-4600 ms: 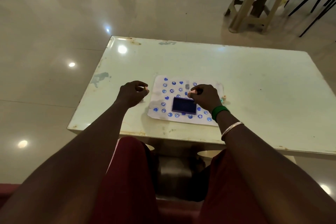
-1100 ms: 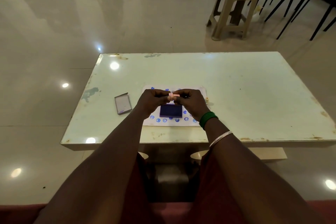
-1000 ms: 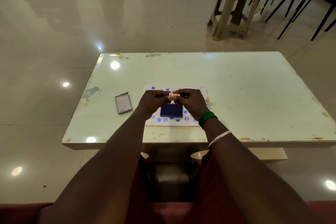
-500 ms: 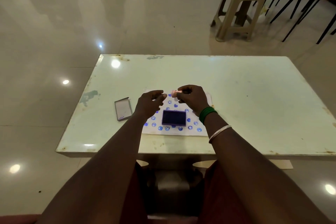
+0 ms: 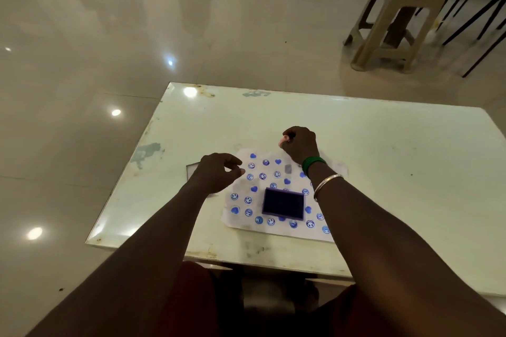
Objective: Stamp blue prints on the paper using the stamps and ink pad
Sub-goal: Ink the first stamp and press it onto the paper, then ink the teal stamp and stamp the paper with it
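- Paper [image 5: 241, 220] lies on the table [image 5: 383, 172] toward its near edge, already crowded with blue prints [image 5: 262, 176] of hearts and smiley faces in loose rows.
- Ink pad [image 5: 283, 204], uncovered and dark blue, sits on the paper's near half, at about 6 o'clock from the sheet's middle.
- Right hand [image 5: 299, 145] is closed around a small pinkish stamp [image 5: 283, 139], pinched at the fingertips; it sits at the sheet's far edge, roughly 12 o'clock from the ink pad.
- Whether the stamp touches the paper there I cannot tell; its face is hidden.
- Left hand [image 5: 216, 174] hovers at 9 o'clock from the sheet, fingers loosely curled with thumb and forefinger almost meeting, and appears to grip nothing.
- Partly hidden beneath that hand is a flat grey piece [image 5: 191, 169], probably the pad's lid.
- My reading: the step in hand is carrying a stamp to a spot on the paper, or pressing it at the far edge.
- Bare paper remains mainly along the far edge and the right side, so the next print wants placing there.
- Next move calls for a straight, firm press, then a clean lift to avoid smearing.
- If the stamp face is dry, it needs a dab on the ink pad at 6 o'clock first.
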